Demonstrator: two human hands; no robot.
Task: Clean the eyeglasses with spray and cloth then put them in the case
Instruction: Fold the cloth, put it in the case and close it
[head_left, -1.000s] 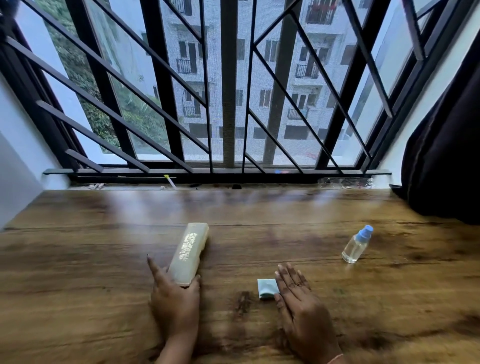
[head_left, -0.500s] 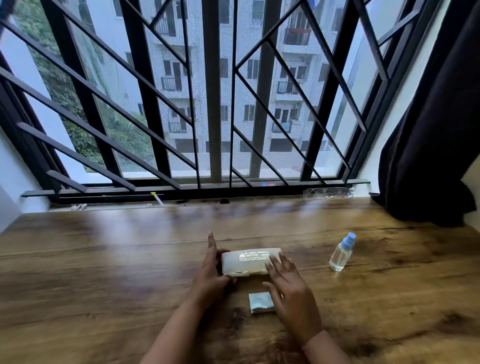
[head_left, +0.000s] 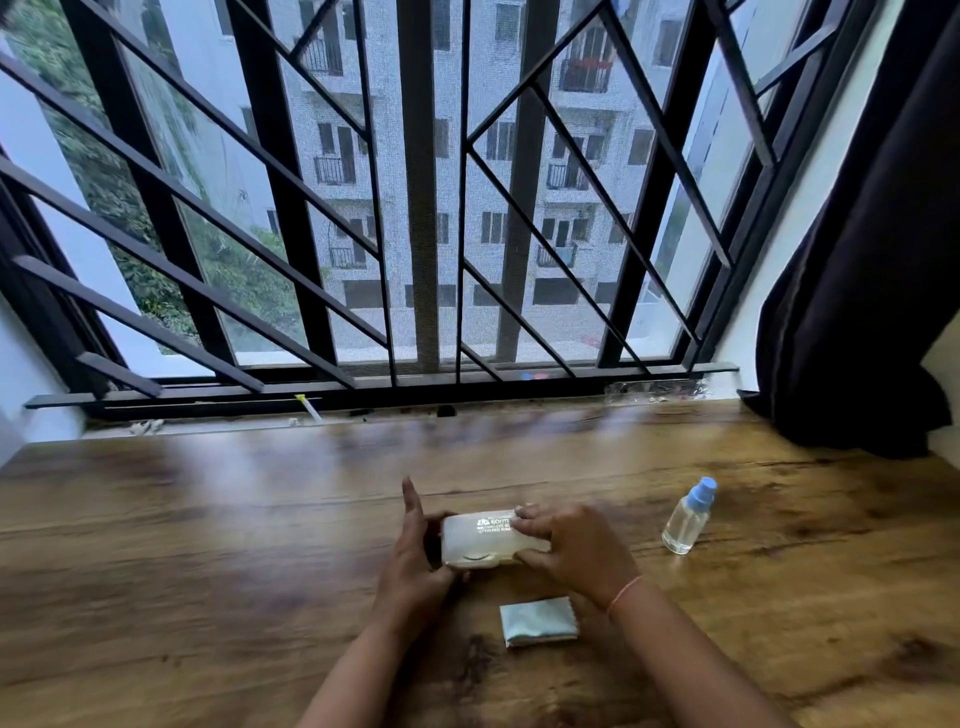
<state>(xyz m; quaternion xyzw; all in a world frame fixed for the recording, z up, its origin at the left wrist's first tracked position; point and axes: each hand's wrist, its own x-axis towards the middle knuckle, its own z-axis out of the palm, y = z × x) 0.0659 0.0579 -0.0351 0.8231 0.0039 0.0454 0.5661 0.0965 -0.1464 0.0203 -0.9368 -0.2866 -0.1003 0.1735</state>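
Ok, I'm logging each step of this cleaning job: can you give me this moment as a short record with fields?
left hand: grips the left end of the eyeglass case
right hand: holds its right end, fingers on top, thumb in front
eyeglass case: closed, long side left to right
cloth: folded, on the wooden table, nearer the person than the case, untouched
spray bottle: upright, blue cap on, right of the hands, untouched
eyeglasses: not in view

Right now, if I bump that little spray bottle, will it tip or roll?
The spray bottle stands upright, tall and narrow, so it probably tips easily. Its round body would likely roll across the table. It looks like clear plastic, so probably light.
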